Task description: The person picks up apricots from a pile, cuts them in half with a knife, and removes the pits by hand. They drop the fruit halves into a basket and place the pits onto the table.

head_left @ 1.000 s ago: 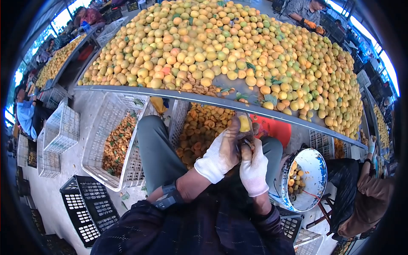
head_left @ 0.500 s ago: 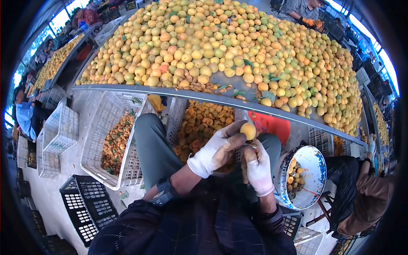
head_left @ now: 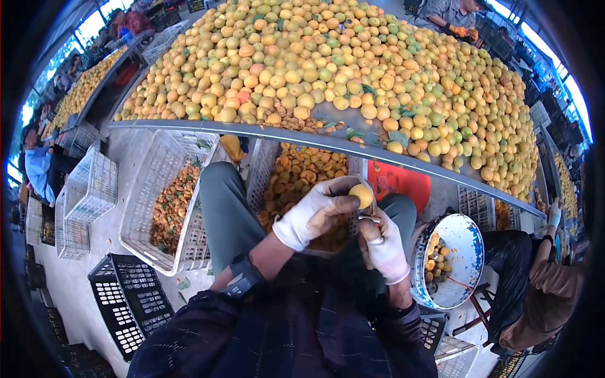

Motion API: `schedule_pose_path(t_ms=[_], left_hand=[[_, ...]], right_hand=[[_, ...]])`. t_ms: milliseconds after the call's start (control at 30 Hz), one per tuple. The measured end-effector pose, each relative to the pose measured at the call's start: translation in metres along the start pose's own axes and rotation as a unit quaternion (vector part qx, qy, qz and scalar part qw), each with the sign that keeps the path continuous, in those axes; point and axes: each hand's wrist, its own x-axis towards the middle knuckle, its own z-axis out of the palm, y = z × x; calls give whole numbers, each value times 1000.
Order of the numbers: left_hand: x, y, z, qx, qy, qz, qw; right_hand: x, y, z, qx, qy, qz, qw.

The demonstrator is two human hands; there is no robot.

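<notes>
one fruit (head_left: pixel 362 196) is pinched at the end of the left hand (head_left: pixel 315 215), before the table (head_left: pixel 296 138); the right hand (head_left: pixel 383 246) grips a tool (head_left: pixel 370 219).

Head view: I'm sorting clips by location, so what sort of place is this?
Probably a fruit-processing shed: a long table heaped with yellow-orange fruit, a crate of cut fruit below its edge, and a gloved person across the table.

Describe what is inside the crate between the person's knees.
Inside the crate lie yellow-orange fruit pieces, many apparently halved. The left hand covers part of them; the top layer hides whatever lies beneath, including the crate's bottom.
</notes>
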Motion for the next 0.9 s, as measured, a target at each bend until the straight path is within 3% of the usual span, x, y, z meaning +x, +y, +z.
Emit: schedule_pose_path(t_ms=[67, 133, 200, 267, 300, 333, 367, 400, 500, 567, 633, 733, 767, 800, 833, 867, 900], left_hand=[[0, -16, 17, -300, 72, -4, 951], [0, -16, 17, -336, 70, 6, 939], [3, -12, 1, -258, -16, 19, 966], [0, 10, -11, -113, -14, -34, 993], [5, -15, -17, -129, 8, -37, 991], [11, -40, -24, -144, 30, -39, 988], [1, 24, -8, 9, 13, -44, 999], [0, 9, -4, -13, 50, -21, 998], [-4, 12, -1, -112, 54, -26, 992], [-3, 31, -11, 102, 11, -53, 993], [4, 39, -20, 141, -23, -69, 987], [5, 39, -20, 194, -71, -69, 976], [4, 38, -20, 207, -77, -54, 974], [4, 37, -19, 221, -84, -39, 971], [4, 35, -19, 223, -86, -37, 970], [3, 30, -16, 93, -49, -57, 993], [2, 24, -11, -40, -12, -76, 996]], right_hand=[[4, 5, 14, 28, 61, -90, 994], [8, 15, 8, 1, 70, -109, 992], [7, 18, -6, -65, 20, -132, 989], [2, 9, -16, -101, 0, -93, 991], [-1, 7, -17, -136, -21, -55, 989], [-2, 8, -15, -28, -33, 11, 999], [-3, 4, -13, -15, -30, 27, 999], [-4, -2, -12, -3, -29, 41, 999], [-3, 0, -13, -32, -28, 30, 999], [-4, 2, -19, -51, -38, 31, 997], [-3, -2, -26, -184, -63, -7, 981], [-12, -50, -25, -270, -79, -10, 960], [0, -10, -43, -309, -99, -101, 940], [-3, -18, -45, -309, -98, -102, 940], [-7, -28, -47, -187, -56, -28, 980], [-9, -35, -48, -62, -13, 46, 997], [-4, -26, -38, 108, 48, -109, 987]])
